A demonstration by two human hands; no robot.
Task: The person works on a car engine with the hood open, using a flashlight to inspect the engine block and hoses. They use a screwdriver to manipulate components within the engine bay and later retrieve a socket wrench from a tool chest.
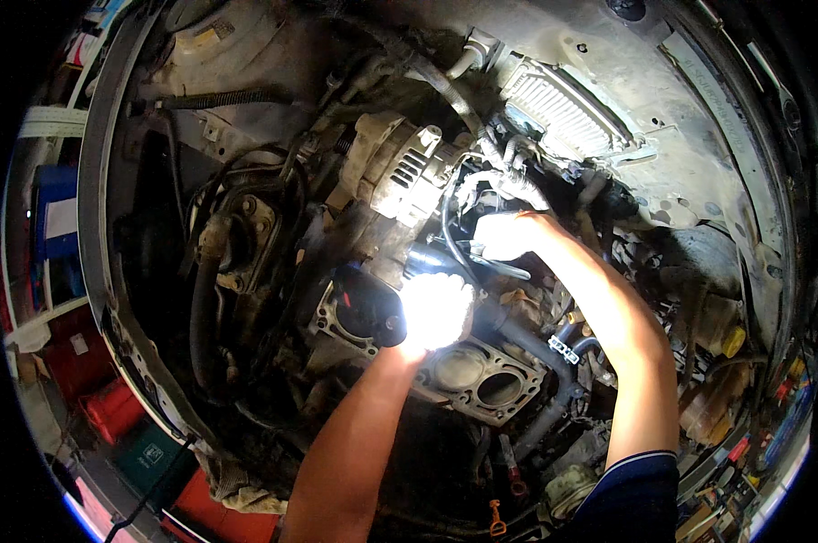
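Inside an open engine bay, my left hand (436, 312) is curled closed above the bare engine block (490, 412). Glare washes out its fingers, and what they hold cannot be made out. A black, rounded piece (364, 303) with a small red mark lies against its left side, and a shiny black cylindrical part (430, 260) is just above it. Farther right, my right hand (507, 237) reaches among wires and a thin black hose (451, 222). Its fingers are bent inward; the wiring and glare hide what they grip.
The alternator (395, 167) sits beyond my left hand. A ribbed metal housing (567, 109) is at the upper right. Thick hoses (205, 308) run along the left. An orange-handled dipstick (497, 518) is near the lower edge. Red bins (110, 412) stand outside the bay.
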